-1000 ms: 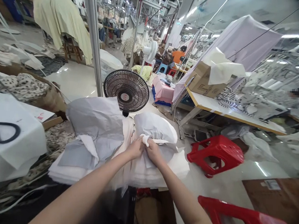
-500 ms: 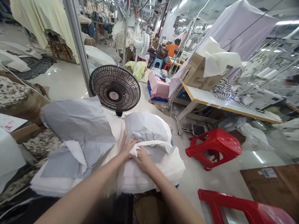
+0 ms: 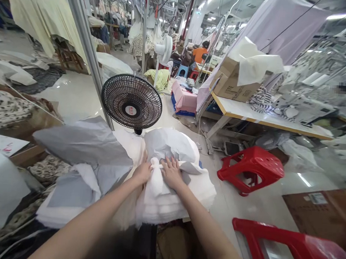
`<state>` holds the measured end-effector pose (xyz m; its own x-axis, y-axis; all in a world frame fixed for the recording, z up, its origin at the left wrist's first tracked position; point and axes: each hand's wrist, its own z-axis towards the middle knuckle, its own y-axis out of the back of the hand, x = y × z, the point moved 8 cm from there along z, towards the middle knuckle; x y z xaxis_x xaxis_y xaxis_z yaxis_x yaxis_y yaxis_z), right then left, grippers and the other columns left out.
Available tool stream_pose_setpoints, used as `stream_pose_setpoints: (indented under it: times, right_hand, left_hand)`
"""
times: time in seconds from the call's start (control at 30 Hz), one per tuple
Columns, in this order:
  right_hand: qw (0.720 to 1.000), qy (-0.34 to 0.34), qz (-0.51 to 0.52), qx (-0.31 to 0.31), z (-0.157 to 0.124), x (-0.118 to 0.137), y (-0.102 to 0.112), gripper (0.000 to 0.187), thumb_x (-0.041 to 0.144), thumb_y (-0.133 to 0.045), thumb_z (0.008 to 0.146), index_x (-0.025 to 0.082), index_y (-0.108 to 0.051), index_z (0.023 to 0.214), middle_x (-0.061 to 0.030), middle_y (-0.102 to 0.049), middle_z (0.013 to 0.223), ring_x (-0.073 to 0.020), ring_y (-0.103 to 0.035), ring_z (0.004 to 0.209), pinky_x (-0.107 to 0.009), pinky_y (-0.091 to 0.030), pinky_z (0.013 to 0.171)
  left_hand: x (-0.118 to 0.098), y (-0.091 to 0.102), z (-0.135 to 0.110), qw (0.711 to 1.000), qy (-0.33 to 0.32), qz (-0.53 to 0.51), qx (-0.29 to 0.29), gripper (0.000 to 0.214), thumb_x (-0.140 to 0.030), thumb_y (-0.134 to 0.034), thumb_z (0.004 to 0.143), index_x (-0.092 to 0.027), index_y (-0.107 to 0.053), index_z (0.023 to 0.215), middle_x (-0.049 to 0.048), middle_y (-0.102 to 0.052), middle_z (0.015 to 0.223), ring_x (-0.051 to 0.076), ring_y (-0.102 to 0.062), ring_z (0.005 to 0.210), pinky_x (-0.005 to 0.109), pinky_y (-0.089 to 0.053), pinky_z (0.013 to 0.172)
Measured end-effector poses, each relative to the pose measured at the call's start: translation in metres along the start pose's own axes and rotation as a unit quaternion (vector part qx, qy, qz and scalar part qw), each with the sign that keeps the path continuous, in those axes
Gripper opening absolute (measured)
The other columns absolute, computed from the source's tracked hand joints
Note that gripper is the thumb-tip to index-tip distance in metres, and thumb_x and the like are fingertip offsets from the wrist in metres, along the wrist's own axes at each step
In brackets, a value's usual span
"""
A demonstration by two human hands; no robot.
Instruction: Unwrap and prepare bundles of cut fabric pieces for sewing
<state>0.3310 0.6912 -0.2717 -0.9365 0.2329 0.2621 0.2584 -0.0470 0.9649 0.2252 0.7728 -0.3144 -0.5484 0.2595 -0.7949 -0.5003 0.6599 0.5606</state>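
Observation:
A thick stack of white fabric pieces (image 3: 182, 201) lies in front of me, with grey sheets (image 3: 85, 147) spread over the left part. A narrow white fabric strip (image 3: 157, 179) runs over the stack between my hands. My left hand (image 3: 142, 172) is closed on the strip's left side. My right hand (image 3: 172, 171) lies flat with fingers spread, pressing down on the stack right of the strip. A rounded grey-white bundle (image 3: 172, 145) sits just beyond my fingers.
A black fan (image 3: 131, 101) stands right behind the stack. Two red plastic stools, one (image 3: 251, 168) to the right and one (image 3: 291, 252) at the lower right. A work table (image 3: 268, 118) carries a cardboard box (image 3: 234, 84). A metal post (image 3: 84, 48) rises at left. People work far off.
My right hand has let go of the rolled white strip and spread flat on the stack. The strip now lies down along the pile, and my view has shifted slightly.

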Motion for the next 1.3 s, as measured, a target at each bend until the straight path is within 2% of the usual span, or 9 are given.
stream_pose_setpoints:
  times: [0.13,0.37,0.5,0.6,0.73,1.0,1.1,1.17,1.3]
  right_hand:
    - [0.993,0.003,-0.103,0.059,-0.002,-0.012,-0.038,0.049,0.033,-0.032,0.090,0.022,-0.030,0.137,-0.0076,-0.017,0.147,-0.0298,-0.007,0.135,-0.049,-0.011,0.107]
    - [0.984,0.009,-0.154,0.087,0.008,-0.030,-0.049,0.051,0.030,-0.031,0.089,0.021,-0.025,0.139,-0.0067,-0.013,0.148,-0.0310,-0.005,0.135,-0.047,-0.012,0.108]
    - [0.984,0.000,-0.162,0.074,0.005,-0.026,-0.047,0.049,0.035,-0.028,0.090,0.022,-0.029,0.137,-0.0070,-0.017,0.147,-0.0317,-0.009,0.134,-0.047,-0.013,0.107]
    - [0.980,0.014,-0.192,0.053,-0.001,-0.019,-0.040,0.045,0.030,-0.031,0.089,0.021,-0.038,0.132,-0.0088,-0.023,0.145,-0.0323,-0.017,0.132,-0.049,-0.015,0.105]
    - [0.975,0.061,-0.211,0.016,-0.002,-0.006,-0.022,0.034,0.028,-0.031,0.089,0.017,-0.054,0.112,-0.0129,-0.044,0.130,-0.0277,-0.037,0.121,-0.047,-0.021,0.102]
    - [0.968,0.070,-0.220,0.097,0.025,0.003,0.004,0.026,0.016,-0.038,0.085,0.011,-0.061,0.096,-0.0132,-0.061,0.094,-0.0240,-0.055,0.088,-0.036,-0.040,0.080]
    - [0.973,0.110,-0.190,0.072,0.034,0.053,0.025,0.032,0.012,-0.034,0.085,0.011,-0.060,0.103,-0.0132,-0.062,0.096,-0.0207,-0.056,0.088,-0.032,-0.043,0.077]
    - [0.962,0.239,-0.126,0.034,0.031,0.125,0.035,0.032,0.015,-0.034,0.086,0.014,-0.060,0.105,-0.0118,-0.062,0.099,-0.0203,-0.054,0.094,-0.033,-0.043,0.082]
    - [0.871,0.481,-0.078,0.065,0.019,0.252,0.006,0.036,0.020,-0.036,0.088,0.024,-0.051,0.121,-0.0064,-0.052,0.123,-0.0206,-0.034,0.124,-0.041,-0.028,0.101]
  left_hand:
    - [-0.017,0.003,-0.031,1.000,-0.013,0.004,0.025,0.016,-0.020,-0.043,0.079,-0.013,-0.054,0.070,0.0065,-0.056,0.073,0.018,-0.050,0.073,0.029,-0.035,0.067]
    - [-0.044,0.016,-0.139,0.979,-0.061,-0.160,0.111,0.031,-0.038,-0.042,0.081,-0.016,-0.037,0.060,-0.0050,-0.032,0.057,0.008,-0.032,0.055,0.020,-0.029,0.053]
    - [0.003,0.068,-0.144,0.986,-0.045,-0.154,-0.038,0.027,-0.035,-0.033,0.085,-0.015,-0.051,0.082,0.0022,-0.053,0.077,0.014,-0.049,0.076,0.025,-0.040,0.074]
    - [0.069,0.125,-0.134,0.972,0.028,0.105,-0.208,0.036,-0.018,-0.035,0.083,-0.014,-0.047,0.117,0.0125,-0.043,0.125,0.023,-0.037,0.115,0.034,-0.030,0.097]
    - [0.140,0.149,-0.128,0.955,0.106,0.230,-0.156,0.046,-0.004,-0.038,0.072,-0.015,-0.053,0.114,0.0135,-0.045,0.125,0.027,-0.043,0.108,0.039,-0.035,0.090]
    - [0.154,0.154,-0.149,0.949,0.104,0.231,-0.188,0.027,-0.010,-0.039,0.074,-0.009,-0.060,0.089,0.0147,-0.055,0.098,0.026,-0.047,0.099,0.039,-0.038,0.087]
    - [0.155,0.152,-0.155,0.949,0.100,0.221,-0.203,0.031,-0.009,-0.039,0.073,-0.009,-0.059,0.097,0.0147,-0.053,0.110,0.027,-0.040,0.110,0.039,-0.035,0.093]
    - [0.151,0.147,-0.153,0.954,0.079,0.213,-0.195,0.037,-0.009,-0.039,0.073,-0.011,-0.057,0.105,0.0110,-0.046,0.125,0.025,-0.032,0.121,0.037,-0.031,0.099]
    - [0.140,0.128,-0.142,0.967,0.044,0.205,-0.146,0.049,-0.014,-0.042,0.075,-0.019,-0.046,0.124,0.0032,-0.034,0.139,0.022,-0.025,0.127,0.036,-0.027,0.102]
